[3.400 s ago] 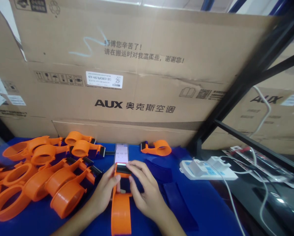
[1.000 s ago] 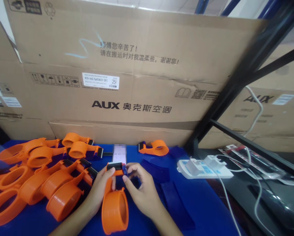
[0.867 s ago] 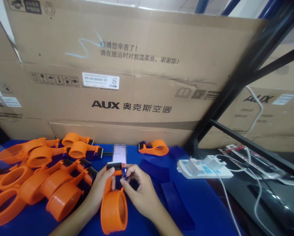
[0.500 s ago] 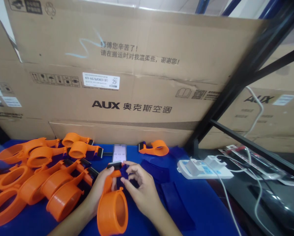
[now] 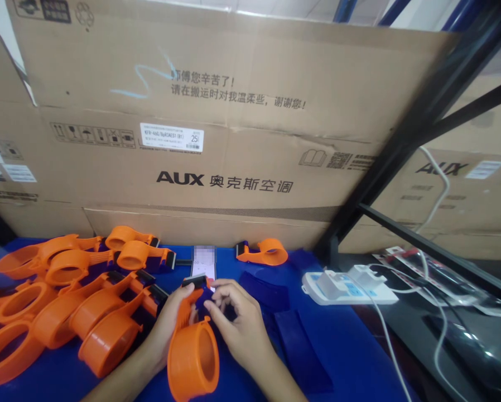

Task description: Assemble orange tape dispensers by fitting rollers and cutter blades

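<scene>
My left hand is closed around the handle end of an orange tape dispenser. The dispenser's round hub points toward me, and its black roller with a pale edge is at the far end. My right hand pinches a small dark blue piece against the side of the dispenser's head, with thumb and fingers close together. Part of that piece is hidden by my fingers. Just beyond my hands lies a phone with a lit screen.
Several orange tape dispensers are heaped at the left. Another dispenser lies at the back. Dark blue flat strips lie right of my hand. A white power strip with cables sits at the right. A cardboard box wall stands behind.
The dark blue piece has shifted slightly left and turned against the dispenser's head. The dispenser has tilted a little, its hub moving slightly right. My hands keep their holds.
</scene>
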A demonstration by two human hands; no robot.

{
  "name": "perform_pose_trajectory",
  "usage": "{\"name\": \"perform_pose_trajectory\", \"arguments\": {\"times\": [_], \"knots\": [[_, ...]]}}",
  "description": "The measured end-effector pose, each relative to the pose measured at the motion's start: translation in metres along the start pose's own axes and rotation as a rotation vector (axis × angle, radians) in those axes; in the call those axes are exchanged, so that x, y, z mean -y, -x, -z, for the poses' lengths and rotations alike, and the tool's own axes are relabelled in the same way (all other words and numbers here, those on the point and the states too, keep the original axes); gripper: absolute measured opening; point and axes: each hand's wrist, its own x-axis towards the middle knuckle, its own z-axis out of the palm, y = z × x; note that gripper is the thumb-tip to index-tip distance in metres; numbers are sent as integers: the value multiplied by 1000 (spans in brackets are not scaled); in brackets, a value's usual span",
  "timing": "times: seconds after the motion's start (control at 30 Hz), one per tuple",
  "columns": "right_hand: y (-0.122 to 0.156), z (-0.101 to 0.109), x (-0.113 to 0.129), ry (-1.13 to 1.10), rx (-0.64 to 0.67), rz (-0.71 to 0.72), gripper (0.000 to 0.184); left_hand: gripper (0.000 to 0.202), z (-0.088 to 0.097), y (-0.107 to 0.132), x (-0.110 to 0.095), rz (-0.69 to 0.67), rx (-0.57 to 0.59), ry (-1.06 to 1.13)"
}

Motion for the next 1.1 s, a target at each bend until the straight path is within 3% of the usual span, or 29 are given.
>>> {"name": "perform_pose_trajectory", "arguments": {"times": [0.13,0.37,0.57,0.7,0.83,1.1], "knots": [[3,-3,-4,-19,-34,-69,18,32,-2,0,-1,29,-30,58],[3,-8,-6,-323,14,-84,24,41,-3,1,-2,-103,9,-57],[2,-7,-4,-390,11,-141,34,42,-3,2,-4,-135,7,-133],[2,-5,2,-446,44,-189,37,33,-1,2,-6,-159,20,-258],[2,-5,4,-416,74,-183,38,31,0,1,-7,-207,24,-345],[1,5,3,-189,-51,-6,44,30,-2,4,-7,-220,63,-391]]}}
